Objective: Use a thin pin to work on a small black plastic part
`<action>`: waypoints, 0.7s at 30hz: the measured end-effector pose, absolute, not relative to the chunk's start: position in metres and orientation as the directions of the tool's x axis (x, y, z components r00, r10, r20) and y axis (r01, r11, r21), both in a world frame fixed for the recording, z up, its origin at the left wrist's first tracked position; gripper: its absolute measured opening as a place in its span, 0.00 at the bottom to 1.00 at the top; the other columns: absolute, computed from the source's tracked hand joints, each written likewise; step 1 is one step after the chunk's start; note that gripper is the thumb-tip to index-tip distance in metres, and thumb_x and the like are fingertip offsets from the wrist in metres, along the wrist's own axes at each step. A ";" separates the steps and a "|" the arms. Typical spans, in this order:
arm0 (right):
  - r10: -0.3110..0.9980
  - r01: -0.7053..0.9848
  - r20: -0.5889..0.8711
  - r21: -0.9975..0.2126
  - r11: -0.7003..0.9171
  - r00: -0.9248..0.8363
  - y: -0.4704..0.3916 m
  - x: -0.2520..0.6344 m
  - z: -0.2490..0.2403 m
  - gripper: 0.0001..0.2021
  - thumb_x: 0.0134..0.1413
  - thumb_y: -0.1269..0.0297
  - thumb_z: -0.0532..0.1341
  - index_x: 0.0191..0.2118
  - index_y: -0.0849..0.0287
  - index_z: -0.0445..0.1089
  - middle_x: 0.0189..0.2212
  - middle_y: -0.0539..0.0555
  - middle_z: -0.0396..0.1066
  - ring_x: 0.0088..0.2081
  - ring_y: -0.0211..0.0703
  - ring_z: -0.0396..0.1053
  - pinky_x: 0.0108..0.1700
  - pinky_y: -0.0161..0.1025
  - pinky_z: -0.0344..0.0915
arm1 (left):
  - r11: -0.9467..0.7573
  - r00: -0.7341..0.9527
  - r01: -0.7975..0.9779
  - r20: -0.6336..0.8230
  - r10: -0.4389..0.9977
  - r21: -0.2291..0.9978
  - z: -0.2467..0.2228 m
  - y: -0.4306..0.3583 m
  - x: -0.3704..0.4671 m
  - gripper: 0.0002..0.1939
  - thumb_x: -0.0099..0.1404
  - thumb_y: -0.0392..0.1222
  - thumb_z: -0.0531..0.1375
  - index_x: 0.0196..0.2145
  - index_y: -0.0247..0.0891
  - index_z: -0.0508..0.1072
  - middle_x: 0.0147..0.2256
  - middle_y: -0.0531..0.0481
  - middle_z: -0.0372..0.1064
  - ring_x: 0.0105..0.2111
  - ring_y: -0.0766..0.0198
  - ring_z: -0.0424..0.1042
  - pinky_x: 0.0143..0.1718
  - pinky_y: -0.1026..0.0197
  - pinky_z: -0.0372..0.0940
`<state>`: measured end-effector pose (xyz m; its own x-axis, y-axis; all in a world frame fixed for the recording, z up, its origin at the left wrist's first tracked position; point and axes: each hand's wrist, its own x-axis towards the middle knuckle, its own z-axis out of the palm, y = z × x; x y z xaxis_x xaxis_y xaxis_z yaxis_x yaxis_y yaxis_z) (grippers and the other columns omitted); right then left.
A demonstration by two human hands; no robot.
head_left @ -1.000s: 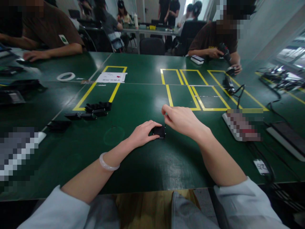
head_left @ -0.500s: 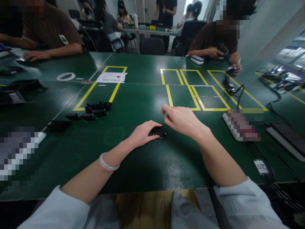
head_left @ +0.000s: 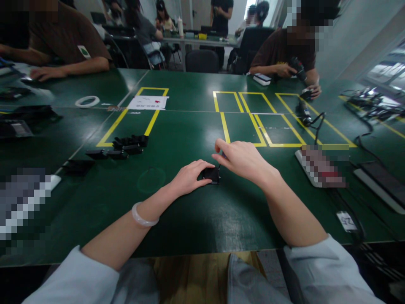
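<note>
A small black part (head_left: 211, 174) lies on the green table (head_left: 190, 223) in front of me. My left hand (head_left: 190, 177) grips it from the left, thumb on the near side and fingers on the far side. Just above and right of the part is my right hand (head_left: 242, 158), its fingers curled with thumb and forefinger near each other. A thin dark tip shows beneath these fingers at the part's right corner; whether the hand holds it is too small to tell.
Several black parts (head_left: 129, 145) lie at the left, by a yellow tape outline with a paper sheet (head_left: 148, 102). A tape roll (head_left: 87, 101) is farther left. Phone-like devices (head_left: 319, 169) and cables lie right. Two people sit across; one holds a dark tool (head_left: 298, 69).
The thumb of my right hand has shifted slightly left and up. My left hand and the black part have stayed in place.
</note>
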<state>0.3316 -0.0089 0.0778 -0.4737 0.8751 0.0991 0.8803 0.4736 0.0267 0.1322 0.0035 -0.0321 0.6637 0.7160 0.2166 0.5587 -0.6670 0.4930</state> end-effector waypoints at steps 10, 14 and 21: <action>0.876 0.879 0.094 -0.010 0.476 -0.473 -0.010 0.330 0.078 0.13 0.61 0.63 0.48 0.48 0.56 0.62 0.34 0.53 0.75 0.32 0.41 0.71 0.29 0.36 0.47 | -0.670 0.664 0.552 0.223 0.713 0.496 -0.033 0.003 0.132 0.18 0.64 0.46 0.60 0.51 0.43 0.66 0.46 0.48 0.68 0.46 0.55 0.69 0.46 0.55 0.65; 0.881 0.884 0.081 0.035 0.466 -0.467 -0.007 0.330 0.077 0.14 0.64 0.56 0.47 0.44 0.56 0.65 0.31 0.53 0.75 0.31 0.42 0.71 0.27 0.36 0.45 | -0.663 0.664 0.563 0.207 0.718 0.493 -0.032 0.003 0.132 0.19 0.64 0.46 0.60 0.51 0.43 0.65 0.46 0.47 0.67 0.46 0.56 0.69 0.47 0.54 0.64; 0.868 0.878 0.139 0.024 0.478 -0.477 -0.008 0.332 0.074 0.10 0.61 0.65 0.49 0.45 0.56 0.63 0.34 0.52 0.75 0.31 0.41 0.72 0.26 0.36 0.44 | -0.665 0.662 0.557 0.218 0.718 0.498 -0.033 0.003 0.132 0.19 0.64 0.46 0.60 0.52 0.43 0.66 0.46 0.47 0.67 0.46 0.55 0.69 0.46 0.55 0.65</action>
<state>0.3318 -0.0078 0.0740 -0.4768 0.8679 0.1394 0.8778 0.4784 0.0243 0.1318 0.0033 -0.0329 0.6615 0.7176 0.2178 0.5570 -0.6646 0.4981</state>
